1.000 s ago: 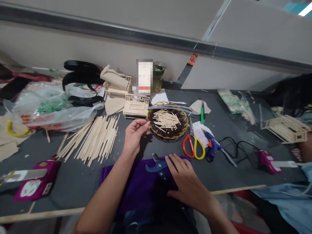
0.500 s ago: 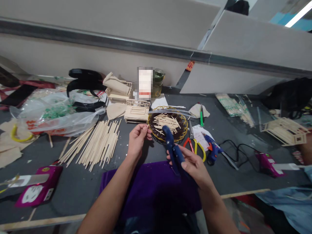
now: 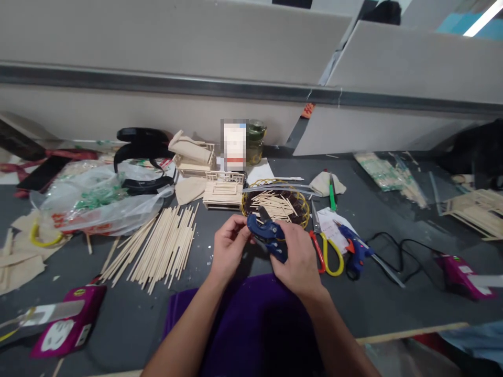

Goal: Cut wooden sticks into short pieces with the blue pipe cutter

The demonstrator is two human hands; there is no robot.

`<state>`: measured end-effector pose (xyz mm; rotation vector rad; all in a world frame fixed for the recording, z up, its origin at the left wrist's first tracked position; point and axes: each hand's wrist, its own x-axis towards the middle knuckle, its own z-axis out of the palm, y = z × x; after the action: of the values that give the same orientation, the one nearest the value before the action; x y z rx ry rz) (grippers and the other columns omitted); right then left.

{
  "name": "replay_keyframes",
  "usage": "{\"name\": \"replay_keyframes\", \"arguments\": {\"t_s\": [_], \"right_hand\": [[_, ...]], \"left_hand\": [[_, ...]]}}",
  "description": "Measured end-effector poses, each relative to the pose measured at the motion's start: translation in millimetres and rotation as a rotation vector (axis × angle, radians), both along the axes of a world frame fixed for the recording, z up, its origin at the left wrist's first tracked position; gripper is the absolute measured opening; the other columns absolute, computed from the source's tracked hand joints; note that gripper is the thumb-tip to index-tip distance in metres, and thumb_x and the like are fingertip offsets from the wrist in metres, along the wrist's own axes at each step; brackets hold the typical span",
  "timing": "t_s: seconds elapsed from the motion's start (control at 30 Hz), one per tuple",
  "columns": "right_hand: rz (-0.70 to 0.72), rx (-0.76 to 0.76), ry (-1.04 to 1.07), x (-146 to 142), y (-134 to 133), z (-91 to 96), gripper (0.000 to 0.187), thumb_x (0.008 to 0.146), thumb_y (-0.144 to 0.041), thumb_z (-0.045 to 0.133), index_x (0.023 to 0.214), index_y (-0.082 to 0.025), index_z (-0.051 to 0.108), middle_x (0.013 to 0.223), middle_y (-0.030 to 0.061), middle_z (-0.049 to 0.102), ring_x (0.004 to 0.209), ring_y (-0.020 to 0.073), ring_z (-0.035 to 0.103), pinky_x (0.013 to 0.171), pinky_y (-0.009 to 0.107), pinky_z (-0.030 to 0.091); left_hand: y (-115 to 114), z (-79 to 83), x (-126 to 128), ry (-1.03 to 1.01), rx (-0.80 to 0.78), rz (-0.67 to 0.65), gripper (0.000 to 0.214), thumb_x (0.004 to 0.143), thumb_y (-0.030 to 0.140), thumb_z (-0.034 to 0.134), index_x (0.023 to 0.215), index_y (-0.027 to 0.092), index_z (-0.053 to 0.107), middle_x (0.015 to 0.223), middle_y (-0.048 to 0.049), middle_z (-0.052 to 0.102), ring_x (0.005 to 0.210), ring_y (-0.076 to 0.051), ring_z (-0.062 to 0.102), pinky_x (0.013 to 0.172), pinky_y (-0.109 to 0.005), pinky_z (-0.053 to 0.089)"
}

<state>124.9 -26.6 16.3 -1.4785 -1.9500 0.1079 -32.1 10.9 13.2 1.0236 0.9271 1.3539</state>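
Observation:
My right hand (image 3: pixel 296 259) is wrapped around a dark blue hand cutter (image 3: pixel 267 230), its head turned toward my left hand. Thumb and fingers of my left hand (image 3: pixel 231 243) are pinched together right at the cutter's head; whatever lies between them is too small or hidden to make out. Just beyond both hands stands a yellow-rimmed woven basket (image 3: pixel 304 201) holding many short wooden sticks (image 3: pixel 275 205). Longer wooden sticks (image 3: pixel 163 246) lie fanned out to the left. Behind the basket's left side sits a small wooden stick model (image 3: pixel 223 192).
Scissors (image 3: pixel 332 256) with red and yellow handles and a blue glue gun (image 3: pixel 356 248) lie on the right. A green-handled tool (image 3: pixel 332 193) rests on cloth. Plastic bags (image 3: pixel 106 199) crowd the left, above a magenta box (image 3: pixel 70 324). A purple cloth (image 3: pixel 243 314) covers the near edge.
My right hand has moved up and left and turned the cutter sideways, bringing its head to my left fingers. My left hand stays pinched. The view has tilted slightly.

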Motion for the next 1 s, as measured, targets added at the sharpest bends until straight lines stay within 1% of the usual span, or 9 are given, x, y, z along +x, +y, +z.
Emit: {"name": "replay_keyframes", "arguments": {"t_s": [0.17, 0.3, 0.4, 0.6, 0.87, 1.0], "right_hand": [[0.058, 0.005, -0.005, 0, 3, -9.0, 0.051, 0.077, -0.012, 0.053, 0.128, -0.016, 0.05, 0.106, 0.014, 0.06, 0.102, 0.0311, 0.058, 0.088, 0.046, 0.049], [0.048, 0.01, 0.017, 0, 2, -14.1, 0.054, 0.075, -0.013, 0.053, 0.129, -0.017, 0.048, 0.108, 0.0139, 0.061, 0.102, 0.0314, 0.058, 0.089, 0.046, 0.049], [0.043, 0.019, 0.017, 2, 2, -15.3, 0.052, 0.076, -0.014, 0.052, 0.128, -0.016, 0.049, 0.107, 0.0145, 0.061, 0.102, 0.0316, 0.058, 0.088, 0.046, 0.05], [0.081, 0.017, 0.041, 3, 2, -15.7, 0.05, 0.077, -0.013, 0.051, 0.126, -0.015, 0.05, 0.107, 0.0148, 0.062, 0.1, 0.0308, 0.059, 0.086, 0.046, 0.05], [0.079, 0.029, 0.082, 0, 0, -16.4, 0.047, 0.077, -0.011, 0.05, 0.124, -0.016, 0.052, 0.104, 0.014, 0.064, 0.098, 0.0292, 0.062, 0.086, 0.045, 0.052], [0.085, -0.002, 0.111, -2, -3, -15.3, 0.041, 0.08, -0.012, 0.05, 0.121, -0.017, 0.053, 0.101, 0.0125, 0.066, 0.095, 0.0269, 0.064, 0.084, 0.04, 0.054]], "left_hand": [[-2, 3.3, -1, 0.083, 0.067, 0.037, 0.02, 0.081, 0.037, 0.07, 0.077, 0.017, 0.068, 0.076, -0.0009, 0.058, 0.064, -0.011, 0.055, 0.058, -0.021, 0.047], [-3, 5.2, -2, 0.123, 0.088, -0.013, 0.018, 0.084, 0.035, 0.067, 0.078, 0.018, 0.069, 0.079, -0.0028, 0.06, 0.066, -0.013, 0.055, 0.06, -0.023, 0.048], [-3, 5.7, -2, 0.16, 0.108, -0.036, 0.017, 0.086, 0.032, 0.065, 0.077, 0.018, 0.069, 0.08, -0.0038, 0.061, 0.068, -0.014, 0.055, 0.062, -0.024, 0.047], [-4, 3.5, -3, 0.289, 0.177, 0.015, 0.016, 0.087, 0.029, 0.064, 0.076, 0.018, 0.069, 0.079, -0.0045, 0.061, 0.075, -0.016, 0.056, 0.068, -0.025, 0.046], [-7, 10.9, -3, 0.348, 0.232, 0.044, 0.016, 0.088, 0.024, 0.061, 0.075, 0.02, 0.07, 0.076, -0.0035, 0.062, 0.072, -0.015, 0.056, 0.065, -0.024, 0.045], [-9, 17.8, -4, 0.359, 0.226, 0.031, 0.017, 0.086, 0.025, 0.062, 0.072, 0.02, 0.071, 0.071, -0.0032, 0.06, 0.067, -0.015, 0.055, 0.06, -0.024, 0.045]]}}
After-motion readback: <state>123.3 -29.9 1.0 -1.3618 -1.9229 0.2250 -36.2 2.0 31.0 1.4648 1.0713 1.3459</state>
